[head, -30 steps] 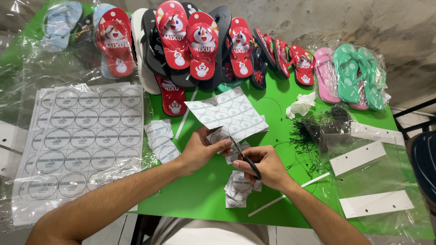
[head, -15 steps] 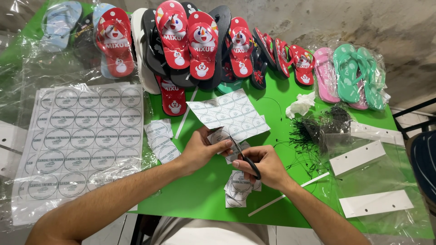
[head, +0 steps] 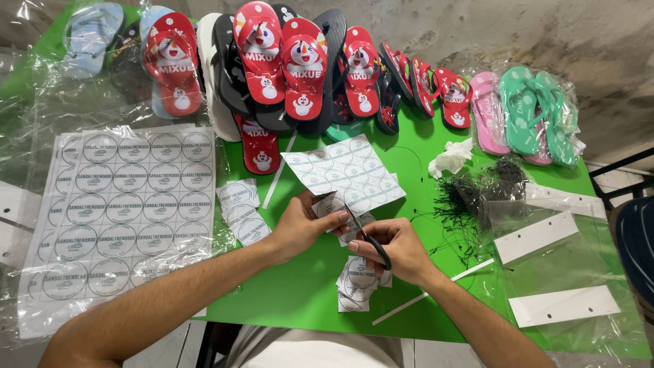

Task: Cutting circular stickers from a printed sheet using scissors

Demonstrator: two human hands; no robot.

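Note:
My right hand (head: 395, 252) grips black-handled scissors (head: 364, 235), blades pointing up and left into a white sheet of round printed labels (head: 344, 174). My left hand (head: 306, 225) pinches the near edge of that sheet just left of the blades. Cut label pieces (head: 357, 286) lie in a small pile under my right hand. Another stack of cut labels (head: 242, 211) sits to the left of my left hand on the green table (head: 306, 300).
A large uncut label sheet (head: 122, 204) under clear plastic lies at left. Red, black, pink and teal flip-flops (head: 300, 68) line the back. Black plastic ties (head: 470, 197), crumpled tissue (head: 449, 158) and white card strips (head: 538, 235) lie at right.
The label sheet has shifted slightly as the scissors work along it; both hands stay in nearly the same place.

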